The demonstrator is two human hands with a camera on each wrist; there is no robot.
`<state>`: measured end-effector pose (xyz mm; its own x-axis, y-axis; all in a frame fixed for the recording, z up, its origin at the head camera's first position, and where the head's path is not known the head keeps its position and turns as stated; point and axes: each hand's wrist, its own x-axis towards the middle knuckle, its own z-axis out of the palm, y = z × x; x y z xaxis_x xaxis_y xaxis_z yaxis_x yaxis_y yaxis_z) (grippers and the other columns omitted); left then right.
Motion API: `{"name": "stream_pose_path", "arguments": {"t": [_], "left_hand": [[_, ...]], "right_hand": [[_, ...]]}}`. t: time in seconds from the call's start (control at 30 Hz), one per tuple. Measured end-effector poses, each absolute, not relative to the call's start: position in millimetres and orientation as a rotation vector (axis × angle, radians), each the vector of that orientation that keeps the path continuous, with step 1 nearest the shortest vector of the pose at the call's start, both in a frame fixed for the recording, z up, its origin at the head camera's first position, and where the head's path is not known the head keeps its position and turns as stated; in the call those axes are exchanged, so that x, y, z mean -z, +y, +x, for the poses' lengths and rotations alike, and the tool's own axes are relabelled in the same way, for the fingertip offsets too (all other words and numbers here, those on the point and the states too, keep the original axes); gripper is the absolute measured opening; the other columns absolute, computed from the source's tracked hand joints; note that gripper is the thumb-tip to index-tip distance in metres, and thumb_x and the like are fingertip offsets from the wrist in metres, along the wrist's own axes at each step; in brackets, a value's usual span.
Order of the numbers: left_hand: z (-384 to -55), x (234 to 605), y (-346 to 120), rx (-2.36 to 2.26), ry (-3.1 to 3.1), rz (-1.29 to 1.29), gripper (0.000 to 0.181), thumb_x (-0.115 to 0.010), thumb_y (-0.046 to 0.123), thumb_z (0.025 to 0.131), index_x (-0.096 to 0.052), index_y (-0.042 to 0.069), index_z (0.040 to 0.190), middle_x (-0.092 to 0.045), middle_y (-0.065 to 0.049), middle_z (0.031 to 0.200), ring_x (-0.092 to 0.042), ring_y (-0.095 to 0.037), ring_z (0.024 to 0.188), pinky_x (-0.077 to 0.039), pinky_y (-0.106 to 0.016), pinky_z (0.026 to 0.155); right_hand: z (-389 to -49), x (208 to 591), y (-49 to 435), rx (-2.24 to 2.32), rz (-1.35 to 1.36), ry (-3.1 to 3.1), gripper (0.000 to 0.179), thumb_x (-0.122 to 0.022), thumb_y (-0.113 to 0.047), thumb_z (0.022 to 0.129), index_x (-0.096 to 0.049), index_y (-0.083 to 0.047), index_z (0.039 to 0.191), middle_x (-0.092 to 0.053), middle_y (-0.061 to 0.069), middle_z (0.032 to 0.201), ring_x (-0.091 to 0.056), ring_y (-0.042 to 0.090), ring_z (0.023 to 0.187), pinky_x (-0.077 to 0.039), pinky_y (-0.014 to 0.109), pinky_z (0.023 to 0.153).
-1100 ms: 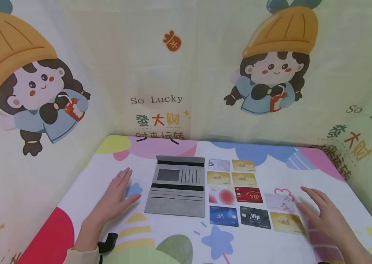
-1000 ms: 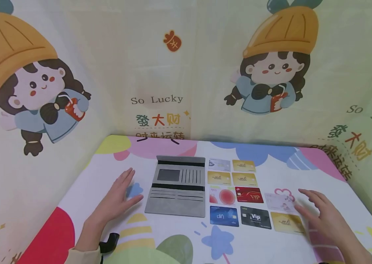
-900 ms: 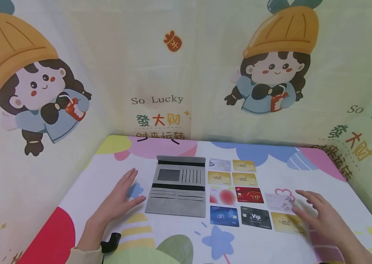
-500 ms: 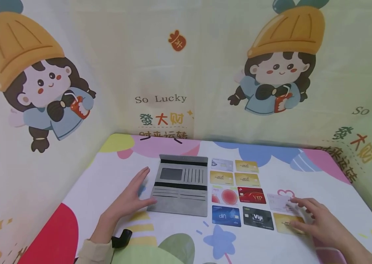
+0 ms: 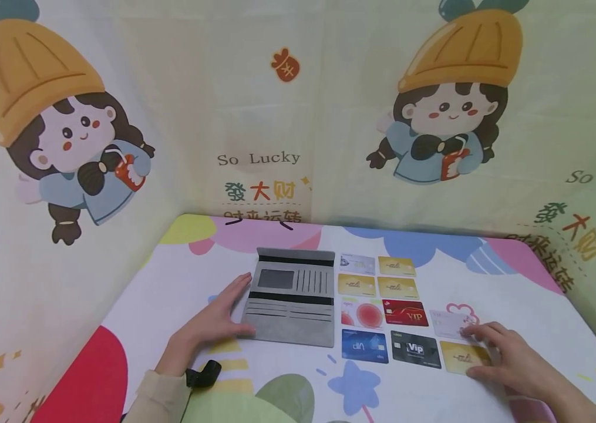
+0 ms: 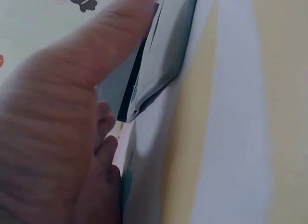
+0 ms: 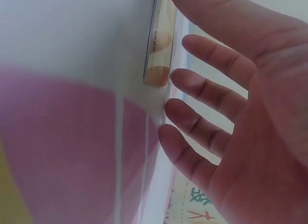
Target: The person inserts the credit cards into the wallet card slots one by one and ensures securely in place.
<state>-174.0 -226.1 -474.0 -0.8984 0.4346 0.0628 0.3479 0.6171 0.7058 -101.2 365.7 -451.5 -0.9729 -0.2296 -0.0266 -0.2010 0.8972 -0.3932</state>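
Note:
A grey wallet [image 5: 289, 333] lies unfolded on the table, its card slots showing. My left hand [image 5: 213, 320] is at its left edge, fingers extended, with the thumb over the lower left corner. In the left wrist view, that thumb overlaps the wallet [image 6: 168, 46]; firm contact cannot be told. My right hand [image 5: 519, 359] hovers at the right end of a gold card [image 5: 458, 357], holding nothing. Its index fingertip is by a pale flowered card [image 5: 448, 324]. The right wrist view shows relaxed, spread fingers beside the gold card [image 7: 161, 46].
Right of the wallet lie a blue card [image 5: 363, 346], a black VIP card [image 5: 415, 349], a red VIP card [image 5: 405, 313], a pink-circle card [image 5: 362, 314] and several more. A black wrist strap piece [image 5: 205, 374] sits at the left sleeve. Patterned cloth rises behind the table.
My left hand has moved right to the wallet's edge. My right hand has come down and left toward the gold card. The view has shifted slightly; wallet and cards stay put.

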Motion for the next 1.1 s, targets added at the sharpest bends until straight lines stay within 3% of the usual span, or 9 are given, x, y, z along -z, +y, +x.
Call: {"name": "stream_pose_path", "arguments": {"t": [0.27, 0.5, 0.77, 1.1], "left_hand": [[-183.8, 475.5, -222.9, -1.025, 2.712, 0.814, 0.118, -0.088, 0.053, 0.072, -0.025, 0.004, 0.160, -0.018, -0.013, 0.166, -0.013, -0.036, 0.152, -0.015, -0.057, 0.119], [-185.9, 475.8, -223.9, -0.954, 2.731, 0.835, 0.119, -0.088, 0.053, 0.071, -0.026, 0.001, 0.159, -0.022, -0.013, 0.165, -0.014, -0.034, 0.152, -0.007, -0.052, 0.122], [-184.5, 479.1, -225.5, -0.939, 2.747, 0.865, 0.117, -0.087, 0.052, 0.072, -0.028, 0.000, 0.158, -0.025, -0.014, 0.164, -0.019, -0.034, 0.151, -0.007, -0.053, 0.121], [-182.7, 478.2, -227.8, -0.923, 2.777, 0.871, 0.116, -0.086, 0.053, 0.073, -0.028, -0.002, 0.157, -0.026, -0.016, 0.163, -0.020, -0.036, 0.150, -0.008, -0.054, 0.121]], "right_hand": [[-98.1, 452.4, 370.8, 0.555, -0.398, 3.029, 0.059, -0.093, -0.042, 0.064, -0.069, -0.016, 0.111, -0.060, 0.003, 0.113, -0.050, 0.022, 0.094, -0.044, 0.042, 0.078], [-98.8, 450.9, 369.3, 0.568, -0.346, 2.969, 0.060, -0.094, -0.039, 0.064, -0.069, -0.014, 0.112, -0.060, 0.008, 0.116, -0.052, 0.029, 0.099, -0.045, 0.049, 0.082], [-93.8, 451.9, 364.8, 0.572, -0.355, 2.985, 0.063, -0.095, -0.035, 0.061, -0.068, -0.011, 0.113, -0.059, 0.012, 0.117, -0.051, 0.033, 0.100, -0.044, 0.051, 0.082], [-96.5, 451.9, 360.6, 0.534, -0.389, 2.994, 0.051, -0.095, -0.031, 0.063, -0.067, -0.013, 0.101, -0.058, 0.011, 0.112, -0.052, 0.033, 0.098, -0.044, 0.053, 0.083]]}}
